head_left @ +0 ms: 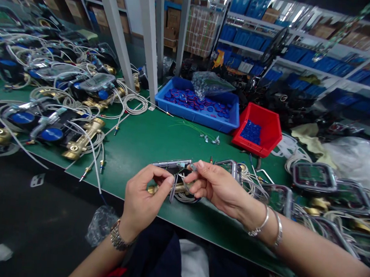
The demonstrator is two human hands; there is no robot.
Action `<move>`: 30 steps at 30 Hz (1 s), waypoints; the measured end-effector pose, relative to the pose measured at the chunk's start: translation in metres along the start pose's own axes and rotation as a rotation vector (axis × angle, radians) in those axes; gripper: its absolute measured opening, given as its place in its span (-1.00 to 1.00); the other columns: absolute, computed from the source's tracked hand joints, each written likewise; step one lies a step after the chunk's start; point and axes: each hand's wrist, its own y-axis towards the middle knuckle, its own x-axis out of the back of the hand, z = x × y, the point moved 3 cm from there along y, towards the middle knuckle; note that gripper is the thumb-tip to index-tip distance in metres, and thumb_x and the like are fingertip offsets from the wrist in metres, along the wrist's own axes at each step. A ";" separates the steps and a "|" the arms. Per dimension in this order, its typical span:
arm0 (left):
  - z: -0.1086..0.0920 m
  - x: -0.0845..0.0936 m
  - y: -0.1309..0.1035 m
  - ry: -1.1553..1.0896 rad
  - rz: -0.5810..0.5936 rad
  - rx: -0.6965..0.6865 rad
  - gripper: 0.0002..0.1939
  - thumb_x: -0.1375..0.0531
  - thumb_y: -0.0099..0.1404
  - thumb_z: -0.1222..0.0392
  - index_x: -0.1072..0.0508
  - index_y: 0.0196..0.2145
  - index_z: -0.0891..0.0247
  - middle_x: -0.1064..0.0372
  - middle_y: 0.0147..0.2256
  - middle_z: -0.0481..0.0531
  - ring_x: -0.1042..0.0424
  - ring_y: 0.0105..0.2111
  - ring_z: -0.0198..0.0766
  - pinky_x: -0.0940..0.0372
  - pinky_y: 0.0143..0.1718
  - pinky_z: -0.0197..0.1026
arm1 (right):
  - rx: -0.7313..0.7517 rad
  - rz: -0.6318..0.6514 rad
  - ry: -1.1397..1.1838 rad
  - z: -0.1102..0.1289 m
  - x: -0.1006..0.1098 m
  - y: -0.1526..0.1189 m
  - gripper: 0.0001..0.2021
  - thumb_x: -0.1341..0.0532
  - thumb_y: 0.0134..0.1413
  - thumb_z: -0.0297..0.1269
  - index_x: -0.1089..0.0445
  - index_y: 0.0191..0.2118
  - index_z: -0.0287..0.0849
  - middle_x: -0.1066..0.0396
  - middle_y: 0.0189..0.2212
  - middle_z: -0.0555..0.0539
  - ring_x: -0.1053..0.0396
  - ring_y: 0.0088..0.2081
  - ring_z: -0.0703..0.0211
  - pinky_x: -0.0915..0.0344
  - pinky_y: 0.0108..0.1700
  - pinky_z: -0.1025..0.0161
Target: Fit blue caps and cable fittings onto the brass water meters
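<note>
In front of me on the green workbench lies a meter (171, 162) with a grey-rimmed housing and a brass pipe body (182, 187), partly covered by my hands. My right hand (218, 186) pinches a small pale-blue clear plastic seal (193, 167) between thumb and index finger, above the meter's right side. My left hand (145, 196) is closed at the meter's left, thumb against index finger; whatever they grip is too thin to make out. A fine green wire (179, 170) shows between the two hands. Grey cables hang below it.
Blue bin (195, 121) with blue-red round caps and a plastic bag; red bin (274, 137) with small blue parts. Loose seals (215, 140) with green wires lie before them. Meters with coiled cables crowd the left (52, 134) and right (314, 176). A grey post (148, 44) rises behind.
</note>
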 end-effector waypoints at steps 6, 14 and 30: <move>-0.013 -0.006 0.000 0.073 0.057 -0.113 -0.91 -0.23 0.31 0.28 -0.45 -0.38 0.23 -0.37 -0.43 -0.08 -0.36 -0.41 -0.32 -0.24 -0.33 -0.24 | 0.103 -0.016 0.113 -0.017 -0.006 -0.006 -0.58 -0.31 0.15 0.13 -0.44 -0.26 -0.21 -0.40 -0.61 0.08 -0.24 -0.68 0.43 -0.16 -0.62 0.48; -0.015 -0.010 -0.003 0.098 0.037 -0.178 -0.92 -0.26 0.28 0.33 -0.45 -0.37 0.24 -0.39 -0.42 -0.07 -0.36 -0.38 -0.32 -0.25 -0.28 -0.23 | 0.139 -0.010 0.127 -0.023 -0.017 -0.009 -0.57 -0.28 0.18 0.13 -0.43 -0.26 -0.23 -0.28 -0.66 0.13 -0.11 -0.68 0.43 -0.04 -0.59 0.42; -0.017 -0.010 -0.003 0.097 0.035 -0.177 -0.91 -0.25 0.28 0.34 -0.44 -0.38 0.25 -0.38 -0.44 -0.08 -0.35 -0.39 -0.33 -0.23 -0.30 -0.24 | 0.204 -0.004 0.029 -0.023 -0.014 -0.009 -0.71 -0.29 0.24 -0.05 -0.40 -0.15 -0.19 -0.28 -0.58 0.13 -0.15 -0.63 0.43 -0.02 -0.57 0.44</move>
